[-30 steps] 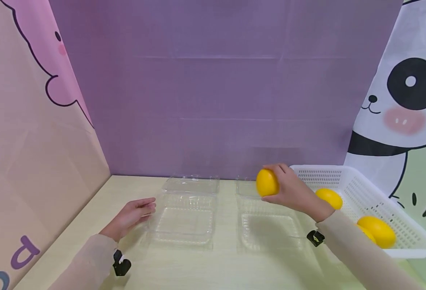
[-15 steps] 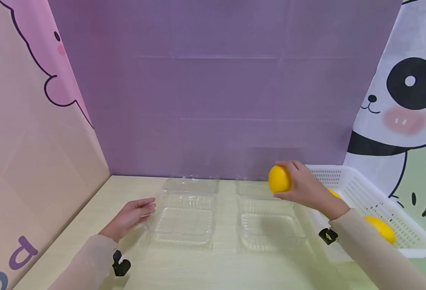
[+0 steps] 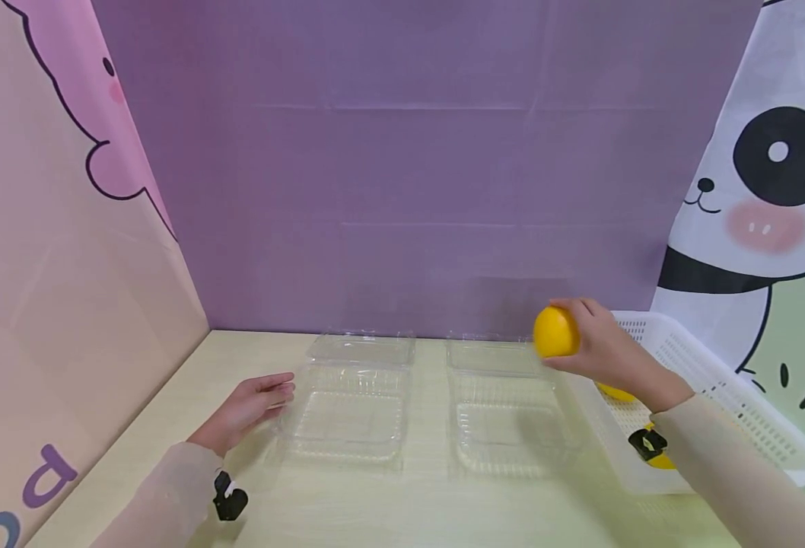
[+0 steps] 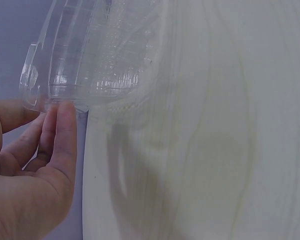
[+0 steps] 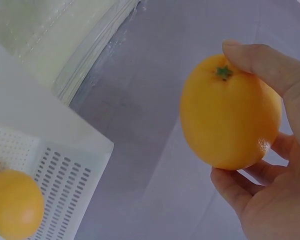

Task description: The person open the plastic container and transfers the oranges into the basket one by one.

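Observation:
My right hand (image 3: 604,346) holds an orange (image 3: 556,332) above the table, between the right clear clamshell box (image 3: 508,434) and the white basket. In the right wrist view, thumb and fingertips grip the orange (image 5: 230,112) from opposite sides, and its green star-shaped stem mark shows. My left hand (image 3: 248,407) is at the left edge of the left clear clamshell box (image 3: 348,426), fingers loosely extended. Seen from the left wrist, the fingertips (image 4: 66,112) are at the rim of the clear box (image 4: 100,55); whether they touch it I cannot tell. Both boxes stand with lids folded back.
A white perforated basket (image 3: 772,434) stands at the right of the table, with more oranges inside, partly hidden by my right arm. One orange (image 5: 15,205) shows there in the right wrist view. A purple backdrop (image 3: 402,190) rises behind the table.
My right hand has moved right and slightly up with the orange, away from above the right box toward the basket. My left hand has stayed in place.

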Demonstrator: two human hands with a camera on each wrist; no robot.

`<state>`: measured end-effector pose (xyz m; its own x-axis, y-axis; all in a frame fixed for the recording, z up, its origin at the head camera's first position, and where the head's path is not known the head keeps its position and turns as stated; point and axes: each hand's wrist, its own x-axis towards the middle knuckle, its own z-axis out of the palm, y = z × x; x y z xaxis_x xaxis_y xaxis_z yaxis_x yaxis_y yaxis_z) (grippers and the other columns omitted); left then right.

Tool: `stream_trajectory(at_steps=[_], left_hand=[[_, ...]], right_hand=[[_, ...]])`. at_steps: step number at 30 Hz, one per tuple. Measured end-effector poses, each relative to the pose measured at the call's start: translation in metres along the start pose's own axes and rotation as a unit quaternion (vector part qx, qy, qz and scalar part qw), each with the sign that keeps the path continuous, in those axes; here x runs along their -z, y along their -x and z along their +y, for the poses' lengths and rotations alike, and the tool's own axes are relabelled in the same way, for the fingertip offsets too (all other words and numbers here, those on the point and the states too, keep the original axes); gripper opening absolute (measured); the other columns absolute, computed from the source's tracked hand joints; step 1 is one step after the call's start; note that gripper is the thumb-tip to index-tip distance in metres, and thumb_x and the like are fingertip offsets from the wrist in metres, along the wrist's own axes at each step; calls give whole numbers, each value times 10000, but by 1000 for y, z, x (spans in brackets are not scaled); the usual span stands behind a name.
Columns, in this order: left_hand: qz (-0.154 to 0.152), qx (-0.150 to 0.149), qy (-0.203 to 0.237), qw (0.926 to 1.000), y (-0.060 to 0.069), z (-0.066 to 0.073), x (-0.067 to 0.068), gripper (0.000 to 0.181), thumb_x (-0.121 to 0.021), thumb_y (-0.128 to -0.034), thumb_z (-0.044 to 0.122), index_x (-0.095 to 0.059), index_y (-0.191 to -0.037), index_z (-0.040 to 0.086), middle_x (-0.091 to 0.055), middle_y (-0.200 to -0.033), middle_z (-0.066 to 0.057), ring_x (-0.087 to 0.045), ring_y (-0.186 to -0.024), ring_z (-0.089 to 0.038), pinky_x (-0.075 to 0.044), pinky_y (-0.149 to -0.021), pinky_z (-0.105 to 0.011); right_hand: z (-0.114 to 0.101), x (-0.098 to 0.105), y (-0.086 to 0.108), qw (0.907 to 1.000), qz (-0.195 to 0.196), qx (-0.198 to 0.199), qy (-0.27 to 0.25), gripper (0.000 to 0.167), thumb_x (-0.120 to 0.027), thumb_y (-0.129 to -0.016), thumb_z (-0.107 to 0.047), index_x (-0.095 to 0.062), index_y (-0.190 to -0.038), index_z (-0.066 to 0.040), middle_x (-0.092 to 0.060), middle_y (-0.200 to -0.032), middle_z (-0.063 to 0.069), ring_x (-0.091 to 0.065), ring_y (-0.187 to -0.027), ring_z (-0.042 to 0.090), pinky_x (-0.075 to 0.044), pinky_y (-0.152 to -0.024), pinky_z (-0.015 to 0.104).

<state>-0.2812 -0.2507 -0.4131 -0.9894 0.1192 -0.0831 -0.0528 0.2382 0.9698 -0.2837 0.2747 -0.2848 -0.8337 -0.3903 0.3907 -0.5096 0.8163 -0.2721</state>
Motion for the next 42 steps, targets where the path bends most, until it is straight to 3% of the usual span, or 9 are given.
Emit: stream_trajectory(at_steps=[11,20,42], left_hand=[[-16,-28,27,10000,-2,-2,0,538,-523,-1039,67,-315,-1491,-138,-386,-1493,-320,-439,-1346,-409,-471,-1046,-412],[4,-30,24,10000,-1,-3,-1,533,-529,-1037,66,-327,-1489,-133,-409,-1482,-309,-458,-1333,-396,-496,-1016,-366],[47,-11,-13,10000,-3,-4,1,534,-525,-1040,70,-323,-1493,-130,-390,-1499,-311,-445,-1344,-408,-487,-1028,-391]], right_hand=[[16,9,11,9995,-59,-306,33,805,-880,-777,-266,-442,-1397,0,-498,-1232,233,-514,-1018,385,-555,-824,565],[34,14,18,9983,-131,-564,112,821,-877,-772,-269,-436,-1400,21,-497,-1249,248,-498,-1043,403,-534,-859,592],[59,15,26,9936,-555,-972,120,899,-882,-760,-330,-405,-1391,98,-459,-1247,333,-495,-1019,445,-531,-875,596]])
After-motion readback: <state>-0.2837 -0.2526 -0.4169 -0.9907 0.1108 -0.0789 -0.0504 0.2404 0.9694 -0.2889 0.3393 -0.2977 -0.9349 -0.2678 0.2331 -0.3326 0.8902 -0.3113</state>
